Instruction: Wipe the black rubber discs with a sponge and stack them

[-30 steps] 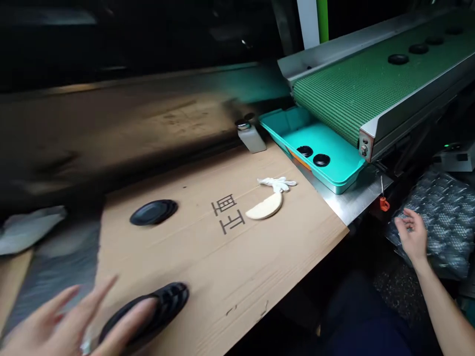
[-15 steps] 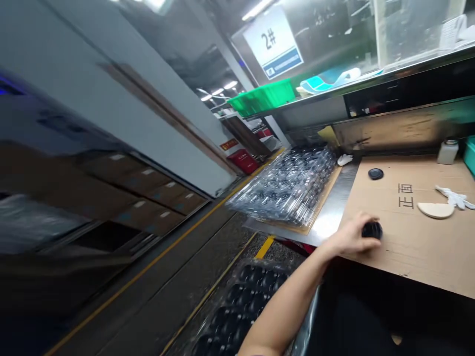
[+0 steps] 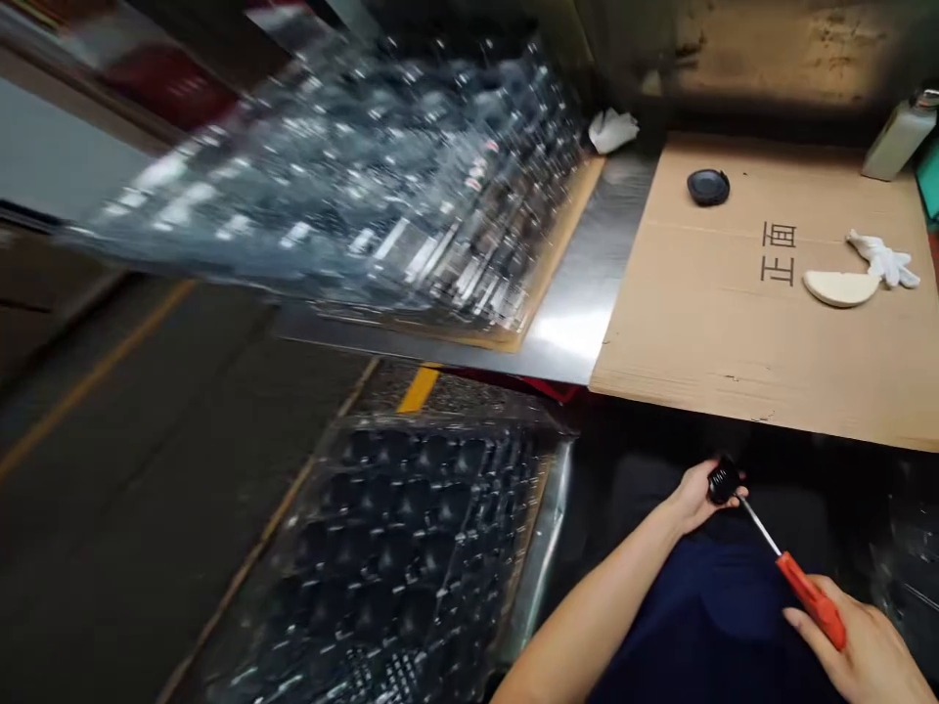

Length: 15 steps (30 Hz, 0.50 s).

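Observation:
Low over my lap, my left hand (image 3: pixel 691 499) has its fingers wrapped round a small black ribbed cylindrical part (image 3: pixel 724 479). My right hand (image 3: pixel 870 640) grips the red handle of a screwdriver (image 3: pixel 811 598). Its thin metal shaft slants up to the left, and the end meets or lies just beside the black part; the very tip is hidden. Ahead of both hands is a cardboard sheet (image 3: pixel 682 342) printed with dark characters. A round black cap-like piece (image 3: pixel 708 187) lies on the sheet's far left.
Clear plastic trays (image 3: pixel 352 186) are stacked on the metal table at left. More trays with black parts (image 3: pixel 411 528) stand lower, beside my left arm. A cream half-round pad (image 3: pixel 840 288), white glove (image 3: pixel 886 262), bottle (image 3: pixel 901 135) and crumpled white piece (image 3: pixel 612 130) lie farther off.
My left hand has drawn the black part back from the cardboard to above my lap. My right hand has come into view with the screwdriver. The view has tilted down.

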Each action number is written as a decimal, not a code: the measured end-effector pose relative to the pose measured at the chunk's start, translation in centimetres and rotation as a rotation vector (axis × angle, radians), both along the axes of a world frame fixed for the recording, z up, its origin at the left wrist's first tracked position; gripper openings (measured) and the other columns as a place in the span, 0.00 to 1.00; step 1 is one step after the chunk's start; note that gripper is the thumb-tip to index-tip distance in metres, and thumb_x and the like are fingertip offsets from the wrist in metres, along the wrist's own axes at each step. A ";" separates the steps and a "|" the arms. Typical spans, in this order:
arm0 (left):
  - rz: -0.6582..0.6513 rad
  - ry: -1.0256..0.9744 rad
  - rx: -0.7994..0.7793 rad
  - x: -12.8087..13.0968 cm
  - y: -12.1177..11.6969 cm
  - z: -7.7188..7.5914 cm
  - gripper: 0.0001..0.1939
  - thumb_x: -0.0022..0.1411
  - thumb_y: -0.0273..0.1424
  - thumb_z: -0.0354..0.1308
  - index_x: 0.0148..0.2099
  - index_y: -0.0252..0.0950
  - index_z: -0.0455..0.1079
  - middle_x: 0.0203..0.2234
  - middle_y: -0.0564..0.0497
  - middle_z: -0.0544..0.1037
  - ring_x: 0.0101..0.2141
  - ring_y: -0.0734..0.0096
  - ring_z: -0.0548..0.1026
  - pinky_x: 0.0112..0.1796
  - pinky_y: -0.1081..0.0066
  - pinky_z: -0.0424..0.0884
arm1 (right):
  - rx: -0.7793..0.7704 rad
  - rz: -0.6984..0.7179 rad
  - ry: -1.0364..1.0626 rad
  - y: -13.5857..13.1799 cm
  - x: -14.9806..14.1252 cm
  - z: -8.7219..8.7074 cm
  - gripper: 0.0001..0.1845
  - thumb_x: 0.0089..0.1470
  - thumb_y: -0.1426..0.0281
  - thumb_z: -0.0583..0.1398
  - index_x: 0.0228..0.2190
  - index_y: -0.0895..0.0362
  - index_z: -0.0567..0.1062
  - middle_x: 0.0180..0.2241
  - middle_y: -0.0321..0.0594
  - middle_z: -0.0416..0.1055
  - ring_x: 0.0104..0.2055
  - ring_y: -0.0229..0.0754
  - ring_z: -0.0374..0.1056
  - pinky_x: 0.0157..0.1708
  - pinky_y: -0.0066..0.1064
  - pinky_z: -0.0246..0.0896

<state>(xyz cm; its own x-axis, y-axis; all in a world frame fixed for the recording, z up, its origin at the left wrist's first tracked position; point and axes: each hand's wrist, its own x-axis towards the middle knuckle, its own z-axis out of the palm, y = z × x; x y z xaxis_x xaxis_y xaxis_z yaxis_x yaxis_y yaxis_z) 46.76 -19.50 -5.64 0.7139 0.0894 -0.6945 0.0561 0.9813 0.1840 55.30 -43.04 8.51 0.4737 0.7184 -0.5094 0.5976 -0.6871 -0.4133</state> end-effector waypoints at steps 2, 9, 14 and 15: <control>0.060 0.065 0.015 0.4 0.7 0.0 0.23 0.73 0.44 0.45 0.46 0.29 0.69 0.35 0.40 0.78 0.29 0.63 0.80 0.29 0.67 0.74 | -0.129 0.031 0.005 -0.1 -0.6 0.1 0.22 0.59 0.44 0.51 0.30 0.45 0.75 0.26 0.37 0.77 0.29 0.55 0.77 0.27 0.40 0.69; 0.039 0.109 0.044 0.3 0.1 -0.7 0.22 0.69 0.47 0.53 0.44 0.29 0.67 0.32 0.43 0.75 0.27 0.64 0.78 0.30 0.64 0.76 | -0.315 0.075 -0.121 2.0 -0.8 0.1 0.28 0.63 0.44 0.45 0.29 0.49 0.72 0.23 0.40 0.76 0.28 0.57 0.77 0.26 0.39 0.64; 0.036 0.217 0.056 0.8 -0.6 -0.2 0.24 0.66 0.50 0.56 0.43 0.30 0.67 0.29 0.50 0.70 0.25 0.68 0.76 0.29 0.64 0.76 | -0.388 0.058 -0.002 1.3 0.5 0.4 0.29 0.57 0.40 0.46 0.28 0.44 0.76 0.20 0.40 0.75 0.29 0.60 0.77 0.28 0.44 0.67; 0.005 0.203 0.066 1.0 -0.7 -0.1 0.23 0.67 0.49 0.55 0.44 0.31 0.67 0.30 0.50 0.70 0.25 0.68 0.76 0.29 0.64 0.76 | -0.408 0.024 0.008 0.9 1.2 0.1 0.28 0.54 0.39 0.48 0.30 0.42 0.78 0.20 0.41 0.75 0.29 0.62 0.77 0.27 0.45 0.68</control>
<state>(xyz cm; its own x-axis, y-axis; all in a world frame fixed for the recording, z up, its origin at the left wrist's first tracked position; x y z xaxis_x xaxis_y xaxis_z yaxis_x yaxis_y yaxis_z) 47.78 -20.19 -5.78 0.5590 0.1429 -0.8167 0.0939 0.9678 0.2336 56.48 -42.18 8.58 0.4541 0.4676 -0.7584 0.6138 -0.7812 -0.1141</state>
